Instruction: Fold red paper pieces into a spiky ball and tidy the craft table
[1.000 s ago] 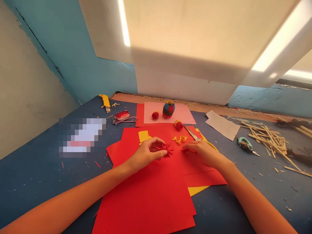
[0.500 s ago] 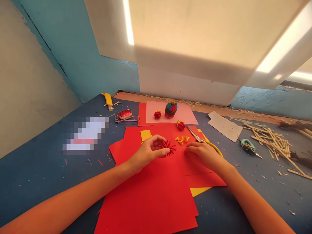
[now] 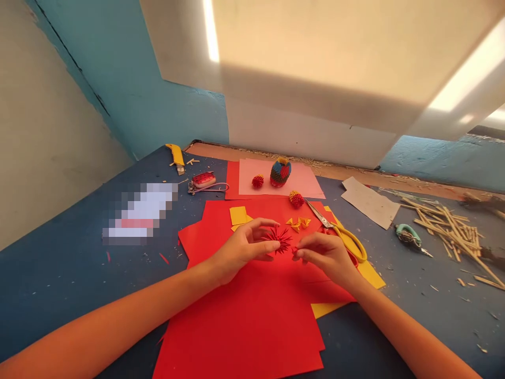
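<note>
A spiky ring of folded red paper pieces [image 3: 281,239] is held between the thumb and fingers of my left hand [image 3: 248,242]. Just to its right, my right hand [image 3: 325,253] pinches a small folded red paper piece [image 3: 295,251], apart from the ring. Both hands are over red paper sheets [image 3: 244,316]. Several folded yellow paper pieces [image 3: 299,224] lie beyond the hands, and small yellow paper rectangles [image 3: 238,216] lie behind my left hand. Scissors with yellow handles [image 3: 349,239] rest beyond my right hand.
On pink paper [image 3: 303,184] stand a multicoloured folded-paper vase [image 3: 280,172] and a red-yellow paper ball [image 3: 258,181]; another ball [image 3: 296,199] lies nearer. A yellow cutter [image 3: 175,157] and red case [image 3: 203,180] sit left. Green-handled pliers [image 3: 410,237] and thin sticks [image 3: 453,229] lie right.
My right hand has risen from the sheets by the scissors and moved left toward the ring, now with a small red piece in its fingertips. My left hand still holds the ring.
</note>
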Demonstrator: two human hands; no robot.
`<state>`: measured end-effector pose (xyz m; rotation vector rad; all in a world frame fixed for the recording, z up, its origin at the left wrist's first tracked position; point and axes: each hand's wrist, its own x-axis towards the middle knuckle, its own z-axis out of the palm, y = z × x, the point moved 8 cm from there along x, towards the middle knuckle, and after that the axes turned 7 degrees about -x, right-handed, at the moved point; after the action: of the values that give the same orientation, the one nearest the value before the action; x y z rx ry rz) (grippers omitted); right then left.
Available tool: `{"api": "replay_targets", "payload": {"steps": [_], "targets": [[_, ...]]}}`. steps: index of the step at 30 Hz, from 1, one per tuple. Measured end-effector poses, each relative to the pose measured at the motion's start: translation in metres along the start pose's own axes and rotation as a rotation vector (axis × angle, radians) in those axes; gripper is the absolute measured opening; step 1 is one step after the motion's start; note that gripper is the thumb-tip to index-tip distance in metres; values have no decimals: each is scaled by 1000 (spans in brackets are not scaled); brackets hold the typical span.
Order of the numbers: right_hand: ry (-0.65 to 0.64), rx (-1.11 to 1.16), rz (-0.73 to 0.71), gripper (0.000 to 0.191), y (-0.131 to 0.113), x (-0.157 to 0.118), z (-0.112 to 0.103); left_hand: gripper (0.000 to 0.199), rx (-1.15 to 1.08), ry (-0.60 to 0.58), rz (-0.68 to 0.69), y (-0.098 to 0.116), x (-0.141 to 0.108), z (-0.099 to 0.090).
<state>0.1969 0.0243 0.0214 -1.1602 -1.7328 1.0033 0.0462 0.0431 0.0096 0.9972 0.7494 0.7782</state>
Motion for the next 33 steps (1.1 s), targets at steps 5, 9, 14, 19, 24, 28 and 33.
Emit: {"api": "replay_targets", "payload": {"steps": [5, 9, 14, 19, 24, 28, 33], "targets": [[-29, 176, 70, 12, 9, 2, 3, 23, -6, -31, 27, 2, -1, 6], [-43, 188, 84, 13, 9, 3, 4, 24, -11, -28, 28, 2, -1, 7], [-26, 168, 95, 16, 11, 2, 3, 22, -10, 1, 80, 6, -2, 6], [-22, 133, 129, 21, 13, 2, 3, 24, 56, 37, 113, 8, -2, 3], [-27, 172, 133, 19, 12, 3, 5, 23, 69, 28, 97, 6, -2, 4], [-25, 180, 136, 17, 13, 3, 6, 22, 72, 22, 94, 6, -2, 4], [-15, 169, 132, 18, 12, 3, 4, 23, 75, 24, 105, 6, -2, 4]]}}
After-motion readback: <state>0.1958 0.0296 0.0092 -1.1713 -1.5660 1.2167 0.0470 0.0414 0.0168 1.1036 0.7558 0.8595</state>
